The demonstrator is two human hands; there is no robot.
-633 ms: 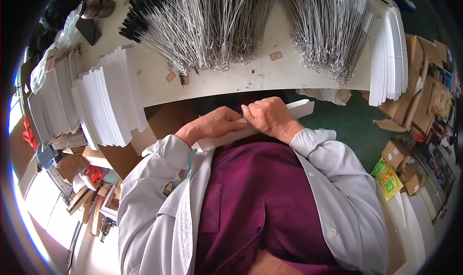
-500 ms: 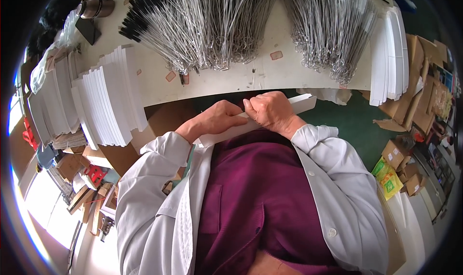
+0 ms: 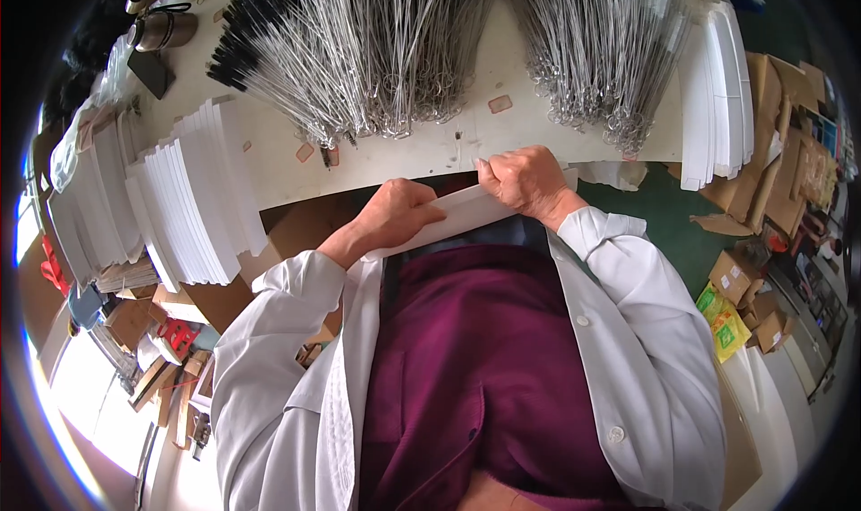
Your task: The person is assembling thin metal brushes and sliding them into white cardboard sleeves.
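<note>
A long, narrow white cardboard box (image 3: 477, 210) is held slantwise in front of my body, just off the table's near edge. My left hand (image 3: 395, 213) is closed around its lower left part. My right hand (image 3: 525, 181) grips it farther up on the right, fingers curled into a fist. The palms hide both ends in part. Beyond the hands, a big heap of thin brushes (image 3: 377, 72) with twisted wire stems and looped ends lies on the table, black bristles at the far left. A second, smaller bundle of wire stems (image 3: 596, 72) lies to its right.
On the left of the table (image 3: 395, 158) stands a row of flat white boxes (image 3: 193, 202); another white stack (image 3: 715, 99) is at the right edge. A metal flask (image 3: 170, 29) stands at the back left. Brown cartons (image 3: 762, 152) lie at the right.
My hands have moved apart along the white box, the right one up and rightward, the left slightly leftward. More of the box's middle shows. The whole view has shifted slightly.
</note>
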